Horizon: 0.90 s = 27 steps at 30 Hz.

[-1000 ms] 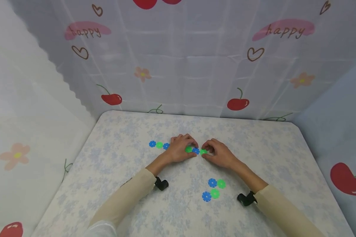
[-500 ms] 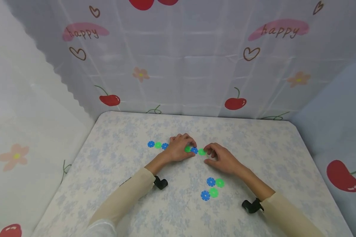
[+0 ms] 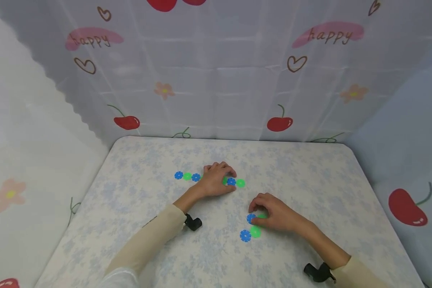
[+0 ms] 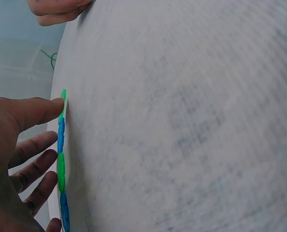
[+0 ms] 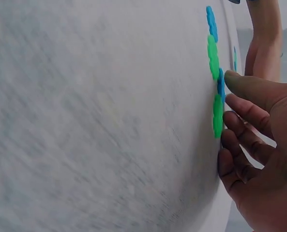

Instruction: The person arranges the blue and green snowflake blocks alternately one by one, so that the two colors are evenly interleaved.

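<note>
Blue and green notched plastic discs lie in a joined row across the table, with a blue disc (image 3: 179, 175) at its left end and a green disc (image 3: 240, 183) at its right. My left hand (image 3: 216, 180) arches over the row, hiding its middle, and holds a blue disc (image 3: 231, 181) near the right end between thumb and fingers. My right hand (image 3: 279, 212) hovers low around the loose discs. Its thumb and fingers are apart, at either side of a blue disc (image 3: 251, 218), and it partly covers the green disc (image 5: 218, 116) beside that.
Closer to me lie another green disc (image 3: 255, 231) and a blue disc (image 3: 245, 235), side by side. The floral table (image 3: 147, 156) is bounded by a printed curtain (image 3: 216, 80) at the back and white sheets at the sides. Each wrist wears a small black camera (image 3: 193, 222).
My right hand has let go of the green disc at the row's right end and moved toward me, over the loose discs. My left hand has stayed at the row. The head view has shifted slightly.
</note>
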{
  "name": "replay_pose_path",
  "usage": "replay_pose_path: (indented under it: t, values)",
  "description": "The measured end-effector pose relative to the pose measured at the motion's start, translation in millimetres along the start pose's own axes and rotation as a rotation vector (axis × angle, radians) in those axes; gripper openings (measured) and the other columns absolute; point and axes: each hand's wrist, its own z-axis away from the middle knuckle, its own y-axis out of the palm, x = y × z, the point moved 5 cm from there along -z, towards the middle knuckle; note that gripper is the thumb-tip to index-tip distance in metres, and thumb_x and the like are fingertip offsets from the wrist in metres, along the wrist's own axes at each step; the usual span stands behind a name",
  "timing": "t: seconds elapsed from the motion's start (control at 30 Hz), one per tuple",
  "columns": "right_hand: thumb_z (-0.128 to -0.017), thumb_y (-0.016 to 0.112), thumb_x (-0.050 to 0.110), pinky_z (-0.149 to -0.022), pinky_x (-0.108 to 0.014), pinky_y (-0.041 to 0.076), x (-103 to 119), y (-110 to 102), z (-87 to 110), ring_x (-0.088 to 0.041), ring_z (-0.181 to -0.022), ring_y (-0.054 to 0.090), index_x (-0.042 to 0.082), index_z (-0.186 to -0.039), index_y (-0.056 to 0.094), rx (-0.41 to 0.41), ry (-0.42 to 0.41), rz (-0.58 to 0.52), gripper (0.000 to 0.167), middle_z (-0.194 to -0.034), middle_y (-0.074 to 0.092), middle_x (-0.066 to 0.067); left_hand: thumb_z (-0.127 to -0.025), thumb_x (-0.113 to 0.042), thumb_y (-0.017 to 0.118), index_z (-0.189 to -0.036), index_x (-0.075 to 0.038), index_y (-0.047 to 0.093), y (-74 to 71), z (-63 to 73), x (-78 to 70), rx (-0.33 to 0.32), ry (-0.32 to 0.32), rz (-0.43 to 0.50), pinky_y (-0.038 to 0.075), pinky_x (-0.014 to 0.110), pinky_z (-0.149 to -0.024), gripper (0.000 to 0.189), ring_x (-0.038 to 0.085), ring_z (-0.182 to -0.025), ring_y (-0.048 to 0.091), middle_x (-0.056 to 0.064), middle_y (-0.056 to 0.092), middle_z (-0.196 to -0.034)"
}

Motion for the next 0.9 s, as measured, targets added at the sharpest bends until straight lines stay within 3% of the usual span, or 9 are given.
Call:
replay_pose_path:
  t: [0.4,0.73,0.9]
  values:
    - [-0.096,0.083,0.035,-0.093,-0.034,0.050,0.3,7.4,3.0,-0.009,-0.103,0.056,0.028,-0.108,0.070,0.010,0.046,0.006,0.019,-0.106,0.066,0.013,-0.100,-0.046,0.075,-0.126,-0.031,0.070,9.4,-7.4,-11.7,-0.018,0.039,-0.026,0.032,0.061,-0.110,0.031,0.025,-0.124,0.053,-0.003,0.062,-0.136]
    - [-0.101,0.077,0.018,-0.082,-0.027,0.053,-0.4,1.5,-2.0,-0.008,-0.088,0.063,0.020,-0.107,0.067,0.008,0.048,-0.157,0.012,-0.097,0.069,0.007,-0.100,-0.043,0.076,-0.125,-0.031,0.071,9.1,-5.6,-12.2,-0.048,0.022,-0.011,0.031,0.061,-0.111,0.028,0.027,-0.124,0.053,-0.003,0.063,-0.136]
    - [-0.102,0.075,0.015,-0.081,-0.026,0.055,-8.2,-8.5,-8.0,-0.008,-0.088,0.068,0.018,-0.108,0.069,-0.043,0.082,-0.227,0.010,-0.098,0.072,0.005,-0.100,-0.042,0.076,-0.125,-0.030,0.072,9.9,-6.2,-13.5,-0.051,0.007,0.001,0.030,0.062,-0.113,0.027,0.028,-0.126,0.054,-0.003,0.063,-0.135]
